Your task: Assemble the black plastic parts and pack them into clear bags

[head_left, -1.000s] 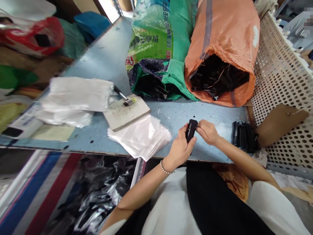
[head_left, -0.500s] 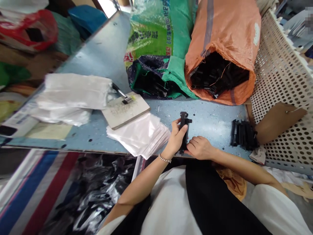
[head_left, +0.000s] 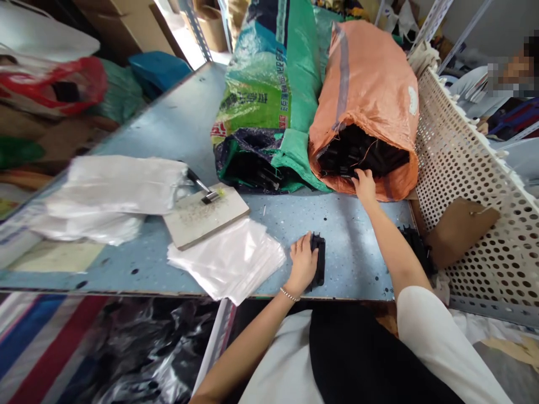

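Observation:
My left hand is closed over the left side of a black plastic part, which lies lengthwise near the table's front edge. My right hand is at the mouth of the orange woven sack. Its fingers are bent round the end of a black plastic part there, though the fingertips are partly lost against the dark contents. Many similar black pieces fill that sack. Another sack, green and dark blue, lies beside it with black pieces in its opening.
Clear plastic bags lie left of my left hand, partly under a board with a brush on it. More bags are stacked further left. A perforated white panel borders the right side, near several black parts. A person is beyond it.
My right hand has left the black part between my hands and reached forward to the orange sack. My left hand has lowered that part flat onto the table. The view has tilted up.

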### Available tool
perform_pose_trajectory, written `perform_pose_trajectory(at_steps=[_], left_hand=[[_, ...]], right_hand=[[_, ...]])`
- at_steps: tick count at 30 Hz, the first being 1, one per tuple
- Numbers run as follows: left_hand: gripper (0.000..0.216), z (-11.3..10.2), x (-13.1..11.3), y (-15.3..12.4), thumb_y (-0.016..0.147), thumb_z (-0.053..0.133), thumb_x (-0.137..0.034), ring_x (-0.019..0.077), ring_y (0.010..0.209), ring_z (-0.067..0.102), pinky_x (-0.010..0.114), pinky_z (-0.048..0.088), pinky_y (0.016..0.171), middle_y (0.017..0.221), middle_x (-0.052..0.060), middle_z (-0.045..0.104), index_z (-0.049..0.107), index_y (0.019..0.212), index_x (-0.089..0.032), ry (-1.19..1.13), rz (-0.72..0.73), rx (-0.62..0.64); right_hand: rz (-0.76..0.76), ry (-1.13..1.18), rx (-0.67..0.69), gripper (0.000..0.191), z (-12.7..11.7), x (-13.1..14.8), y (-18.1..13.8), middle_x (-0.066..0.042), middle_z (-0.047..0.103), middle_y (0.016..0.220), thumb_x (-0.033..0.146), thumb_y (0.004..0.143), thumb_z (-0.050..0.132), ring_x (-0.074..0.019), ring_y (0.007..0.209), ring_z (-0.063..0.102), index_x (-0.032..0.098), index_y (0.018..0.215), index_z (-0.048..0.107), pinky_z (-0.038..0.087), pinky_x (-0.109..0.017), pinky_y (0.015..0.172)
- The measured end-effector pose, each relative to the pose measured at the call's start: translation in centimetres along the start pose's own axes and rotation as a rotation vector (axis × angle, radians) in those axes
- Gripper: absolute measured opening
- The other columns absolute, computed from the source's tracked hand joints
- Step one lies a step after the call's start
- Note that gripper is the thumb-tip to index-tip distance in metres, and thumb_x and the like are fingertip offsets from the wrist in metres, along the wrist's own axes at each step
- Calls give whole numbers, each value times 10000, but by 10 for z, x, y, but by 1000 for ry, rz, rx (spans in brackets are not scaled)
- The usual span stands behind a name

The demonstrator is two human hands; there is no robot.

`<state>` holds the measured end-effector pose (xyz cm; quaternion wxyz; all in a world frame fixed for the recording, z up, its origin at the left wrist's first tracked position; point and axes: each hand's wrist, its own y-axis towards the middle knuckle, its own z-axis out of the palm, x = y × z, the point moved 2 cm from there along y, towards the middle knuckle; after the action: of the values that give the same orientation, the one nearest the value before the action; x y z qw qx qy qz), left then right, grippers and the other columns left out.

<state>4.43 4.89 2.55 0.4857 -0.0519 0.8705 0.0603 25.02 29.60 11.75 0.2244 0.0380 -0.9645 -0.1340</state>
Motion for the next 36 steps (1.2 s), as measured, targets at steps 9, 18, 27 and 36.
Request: perform_pose_trajectory(at_steps=[9, 18, 27, 36], left_hand=[[694, -23, -45, 45, 924, 627, -519, 216, 1018, 694, 384, 575, 891, 1203, 123, 671, 391, 1505, -222, -977, -316, 296], [824, -54, -69, 3, 968, 559, -555, 191, 762, 654, 340, 566, 741, 918, 36, 668, 193, 1627, -221, -696, -165, 347], [785, -67, -55, 7, 948, 603, -522, 206, 761, 677, 361, 580, 747, 990, 58, 677, 274, 1595, -222, -645, -193, 186], [717, -74, -35, 17, 941, 622, -543, 151, 711, 653, 302, 585, 671, 936, 18, 628, 312, 1521, -255, -742, -217, -24]], right_hand=[[-459, 442, 22, 281, -29, 52, -217, -112, 719, 1034, 362, 1004, 603, -212, 933, 715, 169, 1135, 759, 651, -367, 821], [-634, 179, 28, 359, -33, 59, -166, -132, 681, 1002, 482, 1058, 439, -261, 865, 605, 200, 1088, 659, 545, -432, 776], [-584, 284, 283, 497, -14, 87, -171, -52, 619, 799, 472, 1109, 221, -198, 735, 564, 219, 899, 594, 441, -327, 685], [-378, 369, 636, 387, 7, 109, -246, -12, 648, 757, 417, 1102, 358, -164, 664, 584, 222, 846, 573, 424, -288, 634]])
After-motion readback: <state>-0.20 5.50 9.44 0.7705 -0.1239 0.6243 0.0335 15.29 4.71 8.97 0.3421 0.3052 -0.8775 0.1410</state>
